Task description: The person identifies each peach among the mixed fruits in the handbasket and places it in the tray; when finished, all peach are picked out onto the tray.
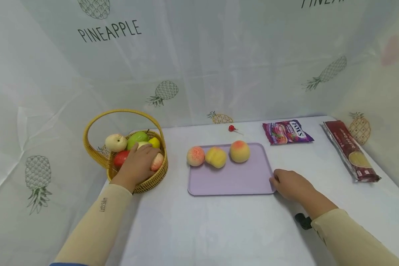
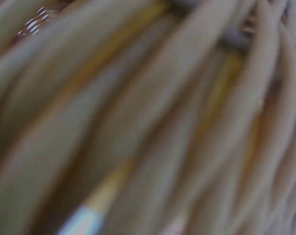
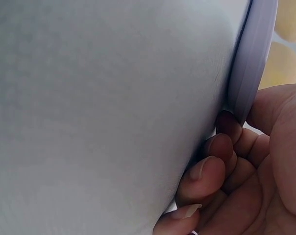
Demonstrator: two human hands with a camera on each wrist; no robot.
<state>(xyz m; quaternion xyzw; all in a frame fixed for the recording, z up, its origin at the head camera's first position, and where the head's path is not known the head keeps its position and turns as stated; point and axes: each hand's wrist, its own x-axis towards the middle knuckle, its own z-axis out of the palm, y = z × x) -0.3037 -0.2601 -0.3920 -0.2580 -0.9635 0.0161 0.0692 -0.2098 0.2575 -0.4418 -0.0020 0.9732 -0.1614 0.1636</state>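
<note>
My left hand (image 1: 137,162) reaches into the wicker basket (image 1: 159,173) on the left and grips a pinkish-white peach (image 1: 157,162) between thumb and fingers. In the left wrist view, only blurred basket weave (image 2: 153,107) shows, with the hand out of sight. On the right, my right hand (image 1: 292,186) pinches the lower right edge of the lilac tray (image 1: 232,181). The thumb lies above the tray rim (image 3: 251,58), with curled fingers (image 3: 207,174) under and beside it. Three peaches sit along the tray's back: a pink one (image 1: 195,156), a yellow one (image 1: 215,157) and an orange one (image 1: 239,151).
Around the left hand the basket holds a pale pear-like fruit (image 1: 116,142), a green mango-like fruit (image 1: 137,139), a red fruit (image 1: 120,159) and a yellow one (image 1: 154,142). Behind the tray lie a red cherry (image 1: 231,128), a purple candy bag (image 1: 287,132) and a maroon packet (image 1: 350,151).
</note>
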